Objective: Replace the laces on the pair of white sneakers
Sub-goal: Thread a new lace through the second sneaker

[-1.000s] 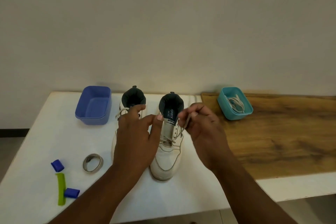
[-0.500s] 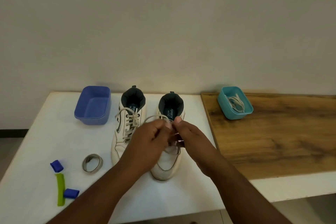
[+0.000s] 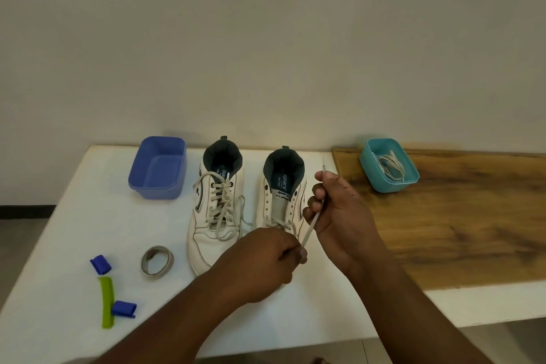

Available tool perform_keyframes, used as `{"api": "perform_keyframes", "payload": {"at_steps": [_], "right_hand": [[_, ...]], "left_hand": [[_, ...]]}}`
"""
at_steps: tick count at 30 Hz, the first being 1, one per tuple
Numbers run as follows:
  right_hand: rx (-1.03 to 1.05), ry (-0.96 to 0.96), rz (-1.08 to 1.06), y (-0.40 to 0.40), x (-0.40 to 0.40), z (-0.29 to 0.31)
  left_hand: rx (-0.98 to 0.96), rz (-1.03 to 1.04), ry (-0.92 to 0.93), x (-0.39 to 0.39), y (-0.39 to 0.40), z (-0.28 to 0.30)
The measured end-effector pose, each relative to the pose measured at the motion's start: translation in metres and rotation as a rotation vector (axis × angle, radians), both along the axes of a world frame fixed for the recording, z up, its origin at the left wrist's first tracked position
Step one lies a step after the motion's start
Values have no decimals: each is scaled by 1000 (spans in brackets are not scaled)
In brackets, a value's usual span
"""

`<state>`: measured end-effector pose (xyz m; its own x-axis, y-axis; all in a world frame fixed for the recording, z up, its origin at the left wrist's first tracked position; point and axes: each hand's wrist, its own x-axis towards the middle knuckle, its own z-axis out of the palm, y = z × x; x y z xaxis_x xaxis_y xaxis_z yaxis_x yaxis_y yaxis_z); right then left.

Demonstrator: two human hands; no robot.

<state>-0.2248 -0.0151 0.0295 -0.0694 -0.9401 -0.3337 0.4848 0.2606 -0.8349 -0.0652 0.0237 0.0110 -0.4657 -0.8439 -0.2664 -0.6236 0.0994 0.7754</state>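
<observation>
Two white sneakers stand side by side on the white table, toes toward me. The left sneaker (image 3: 213,210) is fully laced with a dingy lace. On the right sneaker (image 3: 280,195) the upper eyelets are bare and its lace (image 3: 312,226) stays threaded only low down. My right hand (image 3: 339,216) pinches that lace beside the shoe's right flank, one end sticking up above the fingers. My left hand (image 3: 266,260) covers the right sneaker's toe, fingers closed on the lower part of the same lace.
A blue tub (image 3: 158,168) stands far left of the shoes. A teal tub (image 3: 388,165) with pale laces inside sits on the wooden board (image 3: 458,221) at right. A tape roll (image 3: 156,260), a green strip (image 3: 107,301) and two blue clips (image 3: 100,263) lie front left.
The right sneaker's lace has come out of the upper eyelets. My right hand moved right and up with it; my left hand dropped down over the toe.
</observation>
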Motion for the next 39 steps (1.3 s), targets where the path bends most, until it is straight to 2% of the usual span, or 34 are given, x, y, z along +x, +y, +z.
{"api": "perform_keyframes", "payload": {"at_steps": [3,7,9,12,14,17,20,27,30,35,39], "right_hand": [[13,119,-84,-1,-1,-3],[-44,486,-88,4,3,-7],[-112,614,-44,6,7,-9],[-221,758,43,8,10,-11],[-287,851,151,11,11,-13],[-362,941,313,16,15,-19],[-366,983,336,17,17,-23],[-384,1125,366,17,20,-24],[-430,1293,382,17,21,-26],[-490,1522,267,16,18,-40],[-408,1731,160,13,16,-48]], "left_hand": [[-32,-13,-42,4,-2,1],[-108,-32,-60,7,-2,1],[-168,96,-26,9,-5,4],[-257,462,114,16,-17,7],[-201,580,224,19,-22,6],[-92,532,302,16,-22,5],[-63,547,259,16,-24,2],[-178,551,72,19,-26,-5],[-203,542,23,18,-25,-6],[-306,623,16,21,-23,-10],[-371,615,-16,25,-25,-16]]}}
